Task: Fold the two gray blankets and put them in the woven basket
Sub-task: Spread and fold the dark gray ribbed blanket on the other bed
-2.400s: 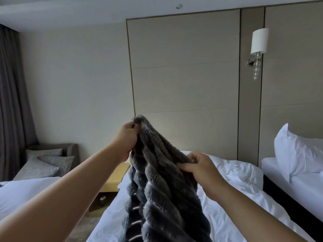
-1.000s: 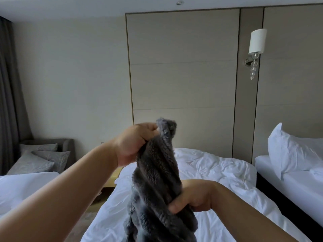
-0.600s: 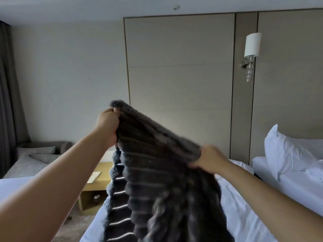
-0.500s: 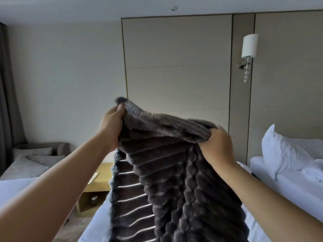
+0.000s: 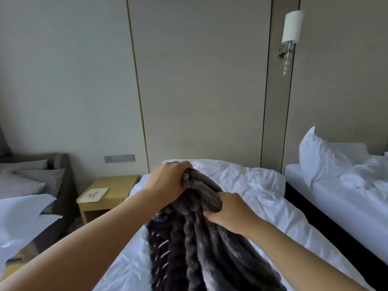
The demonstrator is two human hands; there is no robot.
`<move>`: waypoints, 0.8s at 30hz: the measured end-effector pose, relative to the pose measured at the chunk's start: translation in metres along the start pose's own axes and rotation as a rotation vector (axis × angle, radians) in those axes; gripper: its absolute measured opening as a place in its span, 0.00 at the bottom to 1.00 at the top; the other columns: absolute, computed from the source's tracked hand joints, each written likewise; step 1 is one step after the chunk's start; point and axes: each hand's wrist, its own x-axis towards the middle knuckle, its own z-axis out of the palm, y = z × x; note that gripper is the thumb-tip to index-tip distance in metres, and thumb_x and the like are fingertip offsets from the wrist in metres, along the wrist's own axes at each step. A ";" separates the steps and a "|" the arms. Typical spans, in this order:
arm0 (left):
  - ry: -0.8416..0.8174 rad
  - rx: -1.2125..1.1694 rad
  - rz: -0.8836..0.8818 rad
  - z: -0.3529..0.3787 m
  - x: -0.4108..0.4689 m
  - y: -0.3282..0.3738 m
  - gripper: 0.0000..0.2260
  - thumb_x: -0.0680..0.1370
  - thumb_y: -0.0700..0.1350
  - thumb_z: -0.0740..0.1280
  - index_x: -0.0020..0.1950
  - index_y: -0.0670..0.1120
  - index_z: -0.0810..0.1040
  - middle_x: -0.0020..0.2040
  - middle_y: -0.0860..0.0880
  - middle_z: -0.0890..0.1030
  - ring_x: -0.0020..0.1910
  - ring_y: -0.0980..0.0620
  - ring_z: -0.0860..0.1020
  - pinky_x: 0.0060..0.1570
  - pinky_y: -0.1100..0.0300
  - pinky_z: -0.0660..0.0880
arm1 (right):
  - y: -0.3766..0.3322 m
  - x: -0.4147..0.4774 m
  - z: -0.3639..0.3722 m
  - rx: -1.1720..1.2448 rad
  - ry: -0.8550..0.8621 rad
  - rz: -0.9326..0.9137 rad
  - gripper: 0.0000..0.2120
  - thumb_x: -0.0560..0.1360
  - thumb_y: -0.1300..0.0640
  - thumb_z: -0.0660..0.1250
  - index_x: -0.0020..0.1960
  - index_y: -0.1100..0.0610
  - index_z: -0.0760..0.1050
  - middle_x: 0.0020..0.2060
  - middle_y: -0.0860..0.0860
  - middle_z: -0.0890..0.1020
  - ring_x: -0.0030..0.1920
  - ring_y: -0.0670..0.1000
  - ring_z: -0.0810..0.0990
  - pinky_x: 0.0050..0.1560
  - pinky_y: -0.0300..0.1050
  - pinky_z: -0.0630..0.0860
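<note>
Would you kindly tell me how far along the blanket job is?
Nothing looks finished. In hand: left hand and right hand grip one gray blanket, bunched over the white bed. Left: folding it, then the second blanket and basket, neither in view.

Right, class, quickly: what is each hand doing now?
Left hand: grips the blanket at its top.
Right hand: grips the blanket lower down.

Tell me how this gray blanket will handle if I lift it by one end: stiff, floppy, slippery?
Probably very floppy: the gray blanket bunches into ropey folds where the left hand and right hand grip it, and it drapes limp onto the bed. Likely bulky and fairly heavy for cloth, given its thick ribbed pile. The plush may slide, so grip firmly.
</note>
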 end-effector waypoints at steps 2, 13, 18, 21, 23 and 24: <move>0.060 -0.042 -0.011 0.006 0.003 -0.002 0.11 0.72 0.40 0.63 0.51 0.52 0.78 0.45 0.50 0.81 0.40 0.47 0.77 0.35 0.59 0.66 | 0.027 -0.007 0.018 0.054 -0.099 0.123 0.07 0.64 0.45 0.69 0.35 0.46 0.74 0.30 0.44 0.79 0.30 0.41 0.79 0.30 0.31 0.70; 0.213 -0.111 -0.148 0.001 0.014 -0.053 0.14 0.71 0.36 0.62 0.50 0.51 0.80 0.43 0.47 0.84 0.42 0.43 0.80 0.41 0.53 0.76 | 0.162 -0.051 0.071 -0.013 -0.317 0.541 0.31 0.60 0.47 0.75 0.62 0.53 0.77 0.50 0.47 0.83 0.51 0.46 0.81 0.46 0.30 0.75; 0.146 -0.061 -0.322 0.018 0.009 -0.113 0.15 0.72 0.35 0.64 0.55 0.48 0.80 0.48 0.43 0.83 0.49 0.40 0.80 0.50 0.52 0.75 | 0.157 0.013 -0.052 -0.198 0.225 0.513 0.06 0.72 0.58 0.69 0.47 0.58 0.80 0.47 0.60 0.84 0.50 0.60 0.81 0.44 0.44 0.74; -0.036 -0.095 -0.512 0.034 0.008 -0.140 0.05 0.75 0.41 0.68 0.49 0.45 0.82 0.46 0.44 0.82 0.48 0.44 0.78 0.50 0.56 0.72 | 0.136 0.037 -0.128 -0.249 -0.022 0.495 0.05 0.68 0.64 0.69 0.37 0.56 0.75 0.35 0.54 0.81 0.39 0.56 0.79 0.34 0.42 0.68; -0.088 -0.119 -0.546 0.035 0.014 -0.147 0.05 0.76 0.44 0.68 0.44 0.45 0.81 0.43 0.48 0.79 0.45 0.48 0.75 0.46 0.59 0.67 | 0.120 0.040 -0.161 -0.384 -0.252 0.485 0.09 0.67 0.63 0.73 0.43 0.53 0.76 0.37 0.47 0.78 0.37 0.48 0.77 0.33 0.39 0.68; -0.069 -0.163 -0.565 0.033 0.020 -0.147 0.05 0.77 0.46 0.68 0.44 0.46 0.81 0.42 0.50 0.78 0.45 0.48 0.74 0.46 0.59 0.67 | 0.113 0.041 -0.173 -0.449 -0.279 0.474 0.12 0.67 0.63 0.72 0.47 0.52 0.76 0.39 0.44 0.76 0.35 0.46 0.75 0.32 0.39 0.68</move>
